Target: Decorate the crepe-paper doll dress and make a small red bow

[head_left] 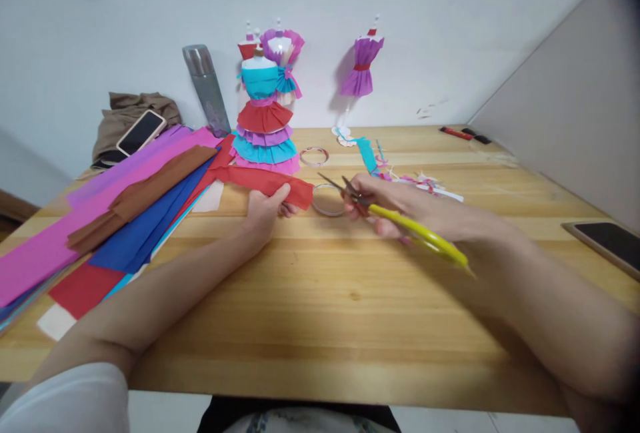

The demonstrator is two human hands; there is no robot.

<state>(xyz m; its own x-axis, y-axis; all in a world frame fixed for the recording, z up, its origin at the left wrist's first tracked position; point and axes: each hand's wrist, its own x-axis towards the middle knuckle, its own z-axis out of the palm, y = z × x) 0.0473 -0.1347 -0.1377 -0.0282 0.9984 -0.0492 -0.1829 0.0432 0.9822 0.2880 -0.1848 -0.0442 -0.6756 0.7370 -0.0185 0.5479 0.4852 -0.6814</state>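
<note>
My left hand [267,213] pinches a red crepe paper strip [270,183] near its right end, thumb on top; the strip runs left toward the paper pile. In my right hand [380,199] are scissors with a yellow handle [425,236]. My fingers wrap around them near the pivot, and the dark blades point left with their tips apart, a short way from the red strip's end. A roll of tape [327,211] lies flat on the table between my hands. Behind my left hand stands a mini dress form [263,113] in a tiered turquoise, red and purple paper dress.
Coloured crepe paper sheets [145,213] cover the table's left side, with a phone [143,131] and a bottle [206,89] behind. Another dress form [367,63] stands near the wall. A bangle-like ring [314,156], paper scraps [430,185], a marker [457,133] and a second phone [613,243] lie about.
</note>
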